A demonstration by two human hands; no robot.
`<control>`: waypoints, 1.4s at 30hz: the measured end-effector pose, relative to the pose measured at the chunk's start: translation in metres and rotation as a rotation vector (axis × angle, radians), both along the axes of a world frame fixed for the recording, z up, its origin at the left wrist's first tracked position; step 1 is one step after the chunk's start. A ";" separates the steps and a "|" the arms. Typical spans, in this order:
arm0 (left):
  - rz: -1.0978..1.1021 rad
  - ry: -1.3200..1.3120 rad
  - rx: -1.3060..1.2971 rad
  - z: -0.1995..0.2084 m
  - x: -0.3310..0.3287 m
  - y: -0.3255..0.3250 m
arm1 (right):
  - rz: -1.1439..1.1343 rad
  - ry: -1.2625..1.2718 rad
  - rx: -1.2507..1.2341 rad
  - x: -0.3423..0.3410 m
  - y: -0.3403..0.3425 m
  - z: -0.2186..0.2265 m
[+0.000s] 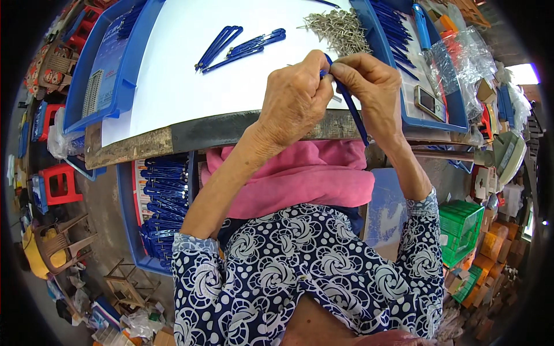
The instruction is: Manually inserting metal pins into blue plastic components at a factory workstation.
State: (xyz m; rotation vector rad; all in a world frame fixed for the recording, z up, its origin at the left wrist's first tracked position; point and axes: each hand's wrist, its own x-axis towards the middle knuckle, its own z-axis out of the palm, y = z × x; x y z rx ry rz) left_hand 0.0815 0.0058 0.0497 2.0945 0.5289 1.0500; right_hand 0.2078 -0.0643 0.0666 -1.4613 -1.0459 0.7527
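Observation:
Above the table's near edge, a slim blue plastic piece [351, 106] with a small metal tip slants down between my hands. My right hand [374, 86] pinches it near its upper end, thumb pressed against it. My left hand [297, 92] is closed beside it, its fingertips gripping blue plastic at the same end; any small part inside the fingers is hidden. Several similar blue pieces with metal tips [245, 46] lie on the white sheet [173, 75] beyond my left hand. A heap of small metal pins [340, 30] sits past my right hand.
Blue trays flank the sheet: the left tray [128, 86] and the right tray [430, 124], which holds more blue pieces, a phone [428, 102] and clear plastic wrap [461, 63]. Below the wooden table edge [138, 147], a bin of blue pieces [164, 202] stands left of my lap, where pink cloth [300, 184] lies.

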 end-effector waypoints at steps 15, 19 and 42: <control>-0.095 -0.064 -0.424 0.016 -0.013 0.005 | 0.327 -0.261 0.044 0.009 -0.020 0.004; -0.156 -0.143 -0.483 0.019 -0.014 0.004 | 0.325 -0.323 0.106 0.008 -0.021 0.003; -0.252 0.110 -0.330 0.022 -0.010 -0.009 | 0.091 -0.283 0.037 0.000 -0.031 0.009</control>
